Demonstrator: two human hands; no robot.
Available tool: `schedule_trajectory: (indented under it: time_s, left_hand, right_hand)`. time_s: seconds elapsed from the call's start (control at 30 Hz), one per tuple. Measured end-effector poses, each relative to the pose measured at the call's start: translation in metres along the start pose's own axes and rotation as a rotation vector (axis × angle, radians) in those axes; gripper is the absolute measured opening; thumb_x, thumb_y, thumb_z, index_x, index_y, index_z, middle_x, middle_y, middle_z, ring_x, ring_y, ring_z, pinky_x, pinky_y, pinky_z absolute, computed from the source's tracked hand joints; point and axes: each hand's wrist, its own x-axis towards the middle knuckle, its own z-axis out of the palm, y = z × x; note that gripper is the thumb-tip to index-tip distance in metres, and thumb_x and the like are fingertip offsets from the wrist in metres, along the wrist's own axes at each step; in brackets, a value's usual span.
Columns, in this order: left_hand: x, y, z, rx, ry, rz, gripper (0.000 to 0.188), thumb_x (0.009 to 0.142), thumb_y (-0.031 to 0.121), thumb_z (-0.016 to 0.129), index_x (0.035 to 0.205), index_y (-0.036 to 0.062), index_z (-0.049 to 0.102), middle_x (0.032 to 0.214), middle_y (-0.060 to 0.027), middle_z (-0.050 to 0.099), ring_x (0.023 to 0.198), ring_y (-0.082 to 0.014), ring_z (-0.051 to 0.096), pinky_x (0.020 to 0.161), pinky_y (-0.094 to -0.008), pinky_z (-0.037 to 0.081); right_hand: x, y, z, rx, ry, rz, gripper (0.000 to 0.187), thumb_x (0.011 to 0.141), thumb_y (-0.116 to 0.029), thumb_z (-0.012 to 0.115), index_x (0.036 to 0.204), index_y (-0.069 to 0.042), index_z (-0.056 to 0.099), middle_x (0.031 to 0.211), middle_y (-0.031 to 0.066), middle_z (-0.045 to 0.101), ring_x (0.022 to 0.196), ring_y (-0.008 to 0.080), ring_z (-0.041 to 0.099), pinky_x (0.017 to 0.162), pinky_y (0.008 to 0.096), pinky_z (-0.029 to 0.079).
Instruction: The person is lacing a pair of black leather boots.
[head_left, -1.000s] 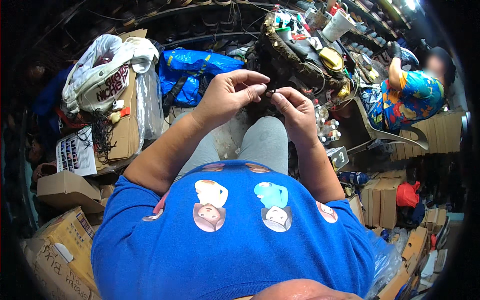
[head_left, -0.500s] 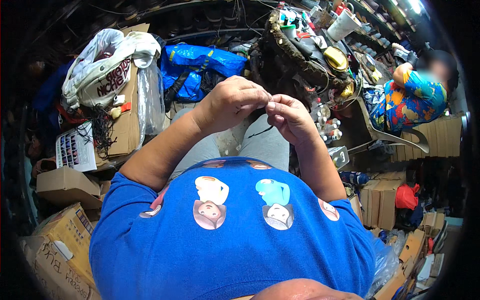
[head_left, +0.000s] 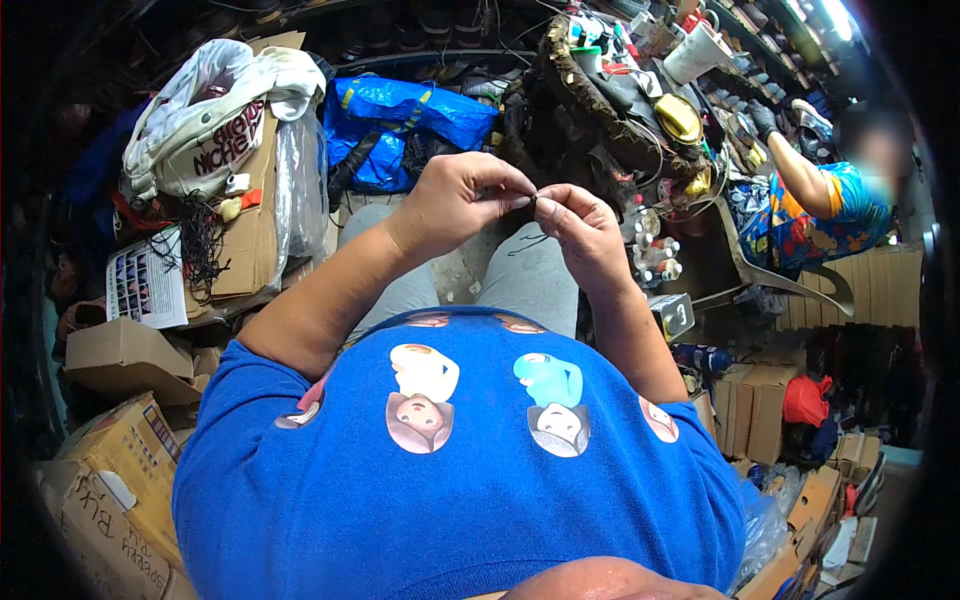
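Currently mid-step, judging by hands:
left hand (head_left: 455, 200): grip pinched on dark thread (head_left: 533, 240) end
right hand (head_left: 585, 232): grip pinched, fingertips meeting left's
progress: thread held, tail dangling below; remainder unclear

Two hands, the left hand (head_left: 455, 200) and right hand (head_left: 583, 228), pinch one thin dark thread (head_left: 533, 203); one blue bag (head_left: 395, 125), one white bag (head_left: 205, 120), one white jug (head_left: 697, 52), one other person (head_left: 825, 200) nearby

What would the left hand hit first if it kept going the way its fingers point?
The right hand: the left hand points rightward, fingertips already meeting the right's over a small dark thread. Depth looks matched, though unclear.
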Motion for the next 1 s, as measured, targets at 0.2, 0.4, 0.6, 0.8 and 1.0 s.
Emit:
schedule_trajectory:
  time_s: [0.2, 0.4, 0.6, 0.8, 1.0]
  left_hand:
    - [-0.004, 0.0, -0.009, 0.523, 0.037, 0.388, 0.011, 0.074, 0.006, 0.073, 0.085, 0.0077, 0.07, 0.084, -0.007, 0.066, 0.079, -0.025, 0.064, 0.074, -0.0352, 0.047]
    - [-0.003, 0.0, -0.023, 0.794, 0.166, 0.529, 0.009, 0.071, 0.005, 0.07, 0.077, 0.0063, 0.063, 0.077, -0.0063, 0.06, 0.076, -0.0243, 0.06, 0.073, -0.0361, 0.042]
    - [0.007, -0.038, -0.059, -0.24, 0.284, 0.068, 0.019, 0.096, 0.018, 0.057, 0.108, 0.0047, 0.063, 0.104, -0.0061, 0.063, 0.091, -0.0154, 0.061, 0.081, -0.0301, 0.049]
    - [-0.03, -0.033, 0.012, -0.498, -0.466, -0.26, 0.039, 0.09, 0.013, 0.063, 0.125, 0.0025, 0.049, 0.089, -0.006, 0.066, 0.082, -0.0129, 0.062, 0.079, -0.0287, 0.05]
    - [-0.052, 0.012, -0.109, 0.076, 0.049, -0.153, 0.02, 0.091, 0.022, 0.063, 0.096, 0.0033, 0.065, 0.083, 0.001, 0.062, 0.074, -0.0077, 0.056, 0.066, -0.0238, 0.046]
  right_hand:
    - [-0.001, -0.001, 0.008, -0.09, 0.004, 0.046, 0.014, 0.089, -0.009, 0.066, 0.097, 0.002, 0.067, 0.088, 0.0032, 0.067, 0.08, 0.0071, 0.059, 0.072, 0.0228, 0.047]
    - [0.001, 0.002, 0.014, -0.481, -0.032, 0.051, 0.013, 0.089, -0.011, 0.066, 0.09, 0.002, 0.066, 0.08, 0.0003, 0.065, 0.073, 0.005, 0.056, 0.066, 0.0215, 0.046]
    - [-0.013, 0.012, 0.016, -0.345, -0.182, 0.276, 0.015, 0.088, -0.015, 0.066, 0.092, -0.001, 0.064, 0.082, 0.001, 0.061, 0.076, 0.0088, 0.056, 0.067, 0.0242, 0.045]
    - [0.004, -0.029, 0.03, -0.007, -0.041, -0.166, 0.011, 0.094, -0.001, 0.05, 0.1, 0.002, 0.058, 0.098, 0.0113, 0.059, 0.089, 0.0176, 0.058, 0.083, 0.0303, 0.047]
    - [0.011, -0.025, 0.008, -0.195, -0.008, -0.059, 0.038, 0.094, -0.006, 0.054, 0.132, 0.001, 0.051, 0.107, 0.0098, 0.063, 0.098, 0.0152, 0.06, 0.091, 0.0299, 0.046]
